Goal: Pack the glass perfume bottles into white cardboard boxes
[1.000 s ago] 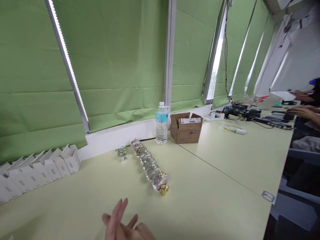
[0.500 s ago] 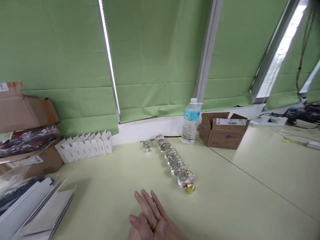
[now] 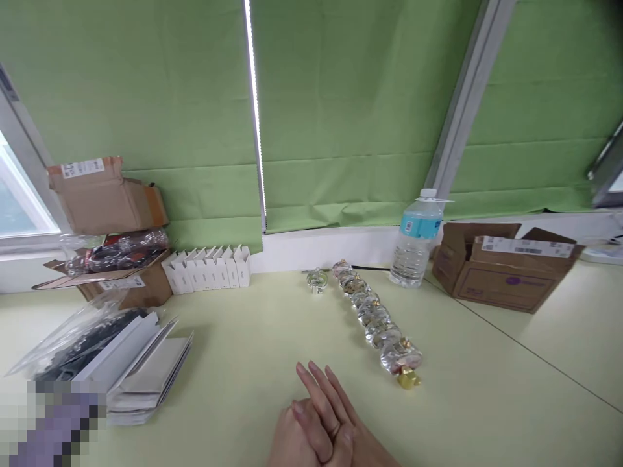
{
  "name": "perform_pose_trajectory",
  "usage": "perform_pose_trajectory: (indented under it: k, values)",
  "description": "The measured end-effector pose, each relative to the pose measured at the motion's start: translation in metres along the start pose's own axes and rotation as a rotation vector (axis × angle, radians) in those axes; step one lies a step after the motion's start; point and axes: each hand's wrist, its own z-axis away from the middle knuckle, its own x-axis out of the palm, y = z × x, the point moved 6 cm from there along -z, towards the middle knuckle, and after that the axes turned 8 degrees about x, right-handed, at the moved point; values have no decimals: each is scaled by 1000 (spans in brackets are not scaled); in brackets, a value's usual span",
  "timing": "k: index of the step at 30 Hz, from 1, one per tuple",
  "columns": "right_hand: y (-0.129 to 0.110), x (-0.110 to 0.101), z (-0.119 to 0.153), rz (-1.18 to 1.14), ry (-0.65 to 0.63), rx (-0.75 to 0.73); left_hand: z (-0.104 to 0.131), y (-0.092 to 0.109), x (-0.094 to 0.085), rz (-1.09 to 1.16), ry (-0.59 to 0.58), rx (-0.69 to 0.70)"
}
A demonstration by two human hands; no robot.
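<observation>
My left hand (image 3: 291, 436) and my right hand (image 3: 357, 431) are clasped together at the bottom middle, above the tabletop. The left hand is curled against the right, with some of its fingers hidden. Several fingers of my right hand stretch out towards the upper left, and a ring shows among the joined fingers. Nothing else is visible in either hand. Beyond them, a slanting row of clear, shiny rounded pieces (image 3: 374, 318) ends in a gold part (image 3: 409, 378). A small round clear piece (image 3: 317, 280) stands apart to the left of the row's far end.
A water bottle (image 3: 416, 250) and an opened cardboard box (image 3: 509, 272) stand by the wall at right. Small white boxes (image 3: 209, 271) line the left, near stacked cartons (image 3: 104, 201). White flat packages (image 3: 148, 379) lie closer. A pixelated patch (image 3: 53, 425) covers the lower left corner.
The view has swung left, so the table's things sit further right, and more of the cartons and a left window show. My hands stay together, the left one more curled.
</observation>
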Motion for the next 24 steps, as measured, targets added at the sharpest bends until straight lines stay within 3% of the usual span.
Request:
perform_pose_trajectory:
  k: [3, 5, 8, 11, 14, 18, 24]
  values:
    - [5, 1, -5, -113, -206, 31, -2, 5, -9, -147, 48, 90]
    - [10, -2, -9, -230, -312, 133, -3, 9, -14, -151, 72, 110]
    - [25, -7, -15, -495, -342, 421, -5, 17, -21, -48, 128, 149]
    - [40, 3, -15, -780, -358, 706, -8, 21, -31, 160, 202, 149]
    - [52, 29, -6, -963, -467, 927, -15, 7, -38, 416, 235, 11]
    - [58, 53, 1, -989, -552, 932, -22, -24, -44, 513, 267, -162]
    - [64, 69, 9, -1017, -652, 1050, -27, -52, -46, 565, 298, -250]
